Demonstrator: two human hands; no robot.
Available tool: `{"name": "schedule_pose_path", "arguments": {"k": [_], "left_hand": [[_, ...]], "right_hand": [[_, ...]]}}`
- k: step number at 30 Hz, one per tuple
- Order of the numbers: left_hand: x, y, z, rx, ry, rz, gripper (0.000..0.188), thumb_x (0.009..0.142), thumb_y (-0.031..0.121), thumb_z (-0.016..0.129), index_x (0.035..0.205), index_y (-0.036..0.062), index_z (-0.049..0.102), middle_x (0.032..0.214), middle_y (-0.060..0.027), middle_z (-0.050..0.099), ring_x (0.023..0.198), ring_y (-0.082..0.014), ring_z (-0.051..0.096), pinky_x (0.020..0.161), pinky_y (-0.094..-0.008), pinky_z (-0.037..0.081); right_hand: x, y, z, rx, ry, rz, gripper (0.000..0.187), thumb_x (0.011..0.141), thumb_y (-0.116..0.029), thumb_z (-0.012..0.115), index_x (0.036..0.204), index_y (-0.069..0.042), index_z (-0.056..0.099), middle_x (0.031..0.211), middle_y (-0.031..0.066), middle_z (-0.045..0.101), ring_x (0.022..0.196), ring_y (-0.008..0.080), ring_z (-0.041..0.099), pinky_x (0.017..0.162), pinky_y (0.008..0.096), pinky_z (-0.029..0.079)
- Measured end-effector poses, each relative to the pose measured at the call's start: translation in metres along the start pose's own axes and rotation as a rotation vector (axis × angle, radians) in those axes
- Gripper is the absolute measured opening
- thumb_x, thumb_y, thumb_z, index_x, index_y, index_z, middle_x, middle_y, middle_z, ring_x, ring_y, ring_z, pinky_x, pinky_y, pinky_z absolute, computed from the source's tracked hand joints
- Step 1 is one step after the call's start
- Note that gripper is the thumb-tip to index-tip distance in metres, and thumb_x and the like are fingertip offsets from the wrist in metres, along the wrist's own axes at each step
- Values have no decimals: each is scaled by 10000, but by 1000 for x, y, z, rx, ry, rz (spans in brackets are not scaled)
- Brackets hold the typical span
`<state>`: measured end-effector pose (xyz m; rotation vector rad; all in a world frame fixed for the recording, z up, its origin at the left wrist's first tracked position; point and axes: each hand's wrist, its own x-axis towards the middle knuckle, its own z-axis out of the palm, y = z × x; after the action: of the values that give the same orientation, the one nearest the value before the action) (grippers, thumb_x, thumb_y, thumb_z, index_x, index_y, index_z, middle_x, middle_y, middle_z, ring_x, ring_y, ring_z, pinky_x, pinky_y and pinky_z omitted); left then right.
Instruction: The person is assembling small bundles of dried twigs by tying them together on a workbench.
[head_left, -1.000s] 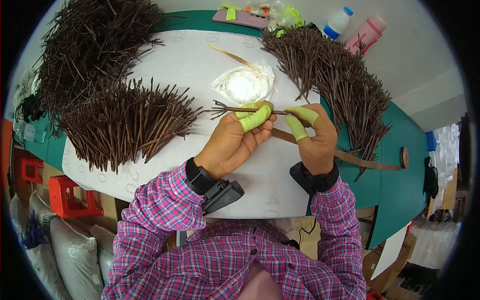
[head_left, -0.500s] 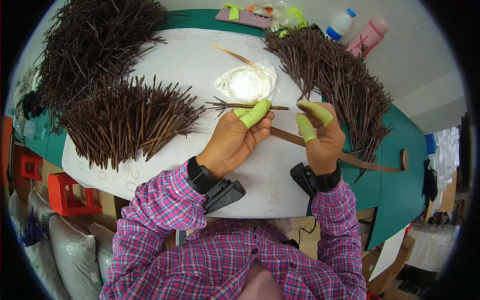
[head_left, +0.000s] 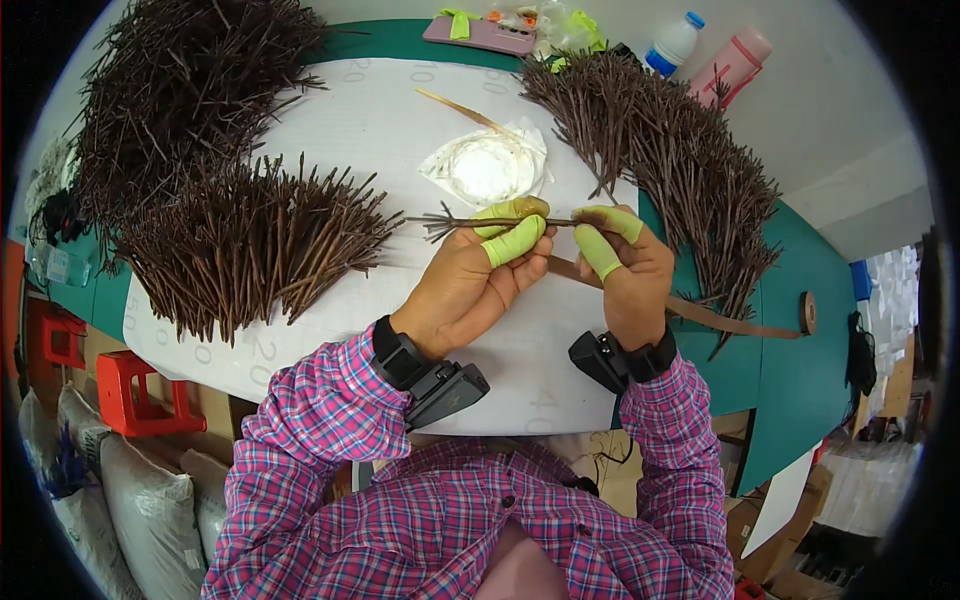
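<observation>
A thin brown twig [head_left: 462, 223], forked at its left end, lies level above the white table sheet. My left hand [head_left: 465, 295] pinches its stem between thumb and forefinger, both in yellow-green finger covers. My right hand [head_left: 638, 285], with the same covers on thumb and forefinger, closes on the stem's right tip. The covered fingertips look stained brown. A strip of brown tape [head_left: 735, 325] runs behind my right hand to a tape roll [head_left: 808, 313] at the right. Just beyond my hands sits a white dish-like wrapping [head_left: 487, 168] holding a white substance.
Bundled brown twigs stand at the left [head_left: 255, 250], with a large tangled heap [head_left: 190, 90] behind them. Another twig pile [head_left: 670, 150] lies at the right. A thin stick [head_left: 460, 108], a phone [head_left: 480, 34], a white bottle [head_left: 677, 45] and a pink bottle [head_left: 730, 68] are farther back.
My right hand has moved left and closed on the stem's right tip, where it was apart before. My left forefinger now shows above the twig, which sits slightly lower.
</observation>
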<state>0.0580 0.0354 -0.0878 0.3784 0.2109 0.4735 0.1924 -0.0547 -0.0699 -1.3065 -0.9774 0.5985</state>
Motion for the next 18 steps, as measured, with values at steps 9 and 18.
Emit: {"name": "schedule_pose_path", "arguments": {"k": [9, 18], "left_hand": [[3, 2, -1, 160, 37, 66, 197, 841, 44, 492, 1029, -2, 532, 931, -75, 549, 799, -132, 536, 703, -229, 461], [3, 5, 0, 101, 83, 52, 192, 842, 99, 520, 1011, 11, 544, 903, -62, 582, 748, -104, 556, 641, -201, 467]], "right_hand": [[0, 2, -4, 100, -37, 340, 192, 857, -88, 480, 1009, 2, 556, 774, 11, 539, 581, 56, 480, 535, 193, 402], [4, -3, -10, 427, -60, 345, 230, 874, -107, 447, 1046, 20, 530, 864, 25, 535, 594, 61, 477, 559, 190, 399]]}}
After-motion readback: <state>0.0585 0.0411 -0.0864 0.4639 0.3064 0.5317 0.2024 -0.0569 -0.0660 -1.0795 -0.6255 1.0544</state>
